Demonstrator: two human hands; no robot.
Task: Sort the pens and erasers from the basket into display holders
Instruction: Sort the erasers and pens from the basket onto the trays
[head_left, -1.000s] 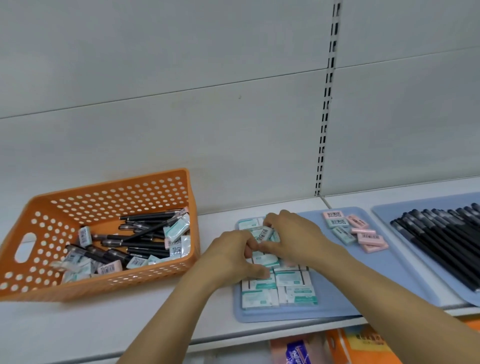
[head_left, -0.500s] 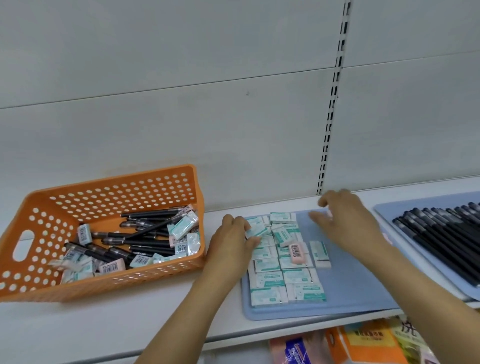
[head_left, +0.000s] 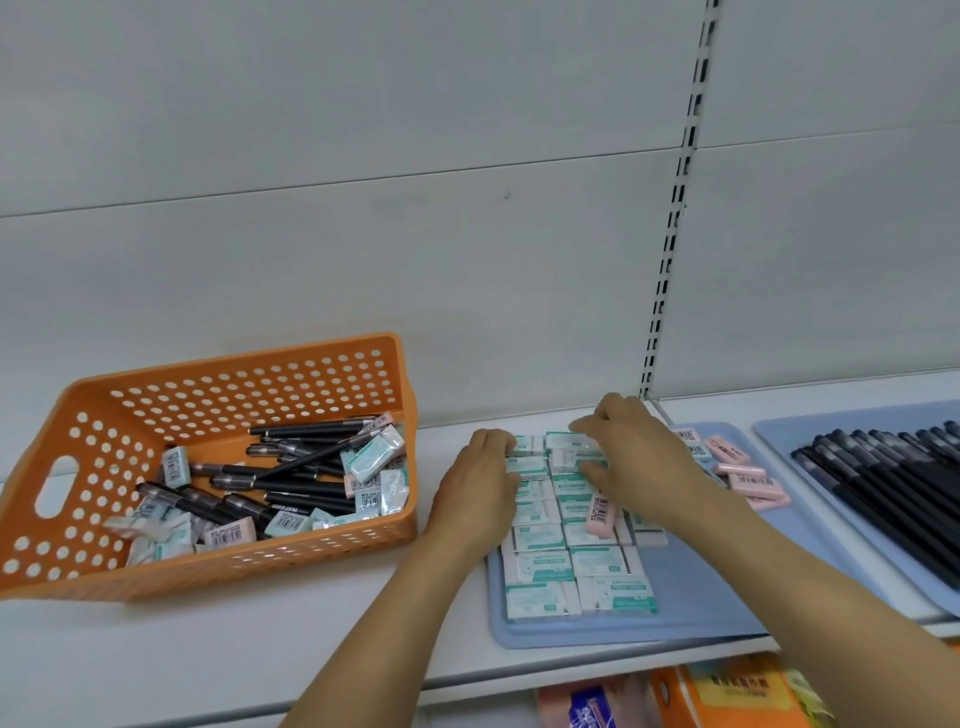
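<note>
At the left end of the white shelf (head_left: 260, 654) sat the orange basket (head_left: 104, 415), its far side tipped up against the back wall. Inside it black pens (head_left: 291, 488) lay crisscrossed, with wrapped teal-and-white erasers (head_left: 371, 457) and a pink one (head_left: 228, 532) mixed among them, mostly along its near and right sides.

Just right of the basket, my left hand (head_left: 480, 493) rested on the left edge of the blue tray (head_left: 701, 608), fingers curled down onto the far-left erasers of the grid; whether they pinched one or merely pressed, I could not tell. The grid of teal erasers (head_left: 540, 566) ran in two columns from the tray's near-left corner toward its far edge, with a lone pink eraser (head_left: 602, 512) lying on top of it.

My right hand (head_left: 639, 457) reached over the far end of that grid, fingers bent and touching the erasers there; its grip was hidden too.

Beyond my right wrist, pink erasers (head_left: 748, 480) lay near the tray's far-right corner. A second blue tray (head_left: 779, 431) at the shelf's right end carried a row of black pens (head_left: 883, 478).
</note>
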